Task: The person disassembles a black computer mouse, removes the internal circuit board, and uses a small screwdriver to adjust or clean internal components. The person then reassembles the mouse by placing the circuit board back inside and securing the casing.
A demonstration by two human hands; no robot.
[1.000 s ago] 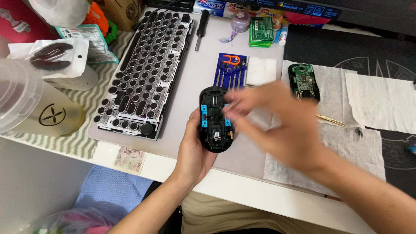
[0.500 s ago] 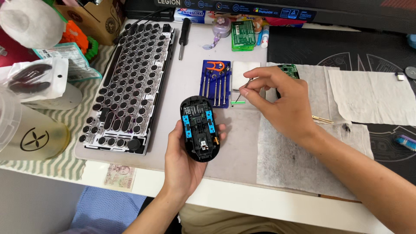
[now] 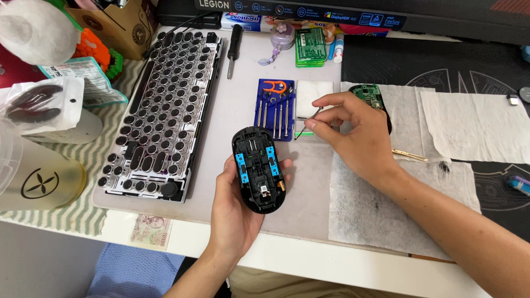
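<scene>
My left hand [image 3: 234,215] cradles an opened black computer mouse shell [image 3: 257,169] with blue parts and a circuit inside, held above the desk's front edge. My right hand [image 3: 356,135] is up and to the right of it, fingers pinched on a thin metal tool [image 3: 307,118] that looks like tweezers, its tip over a small white tissue pad [image 3: 314,95]. Just left of that hand lies a blue tray of small screwdrivers [image 3: 274,110]. A green circuit board [image 3: 369,94] peeks out behind my right hand.
A keyboard without keycaps [image 3: 160,105] lies at the left on a grey mat. A black screwdriver [image 3: 234,47] and green boxes [image 3: 309,47] sit at the back. Paper towels [image 3: 475,124] cover the right side. A lidded cup [image 3: 33,176] stands at far left.
My right hand has left the mouse and moved up and right to the screwdriver tray and tissue pad, now pinching the thin metal tool. My left hand still holds the mouse shell.
</scene>
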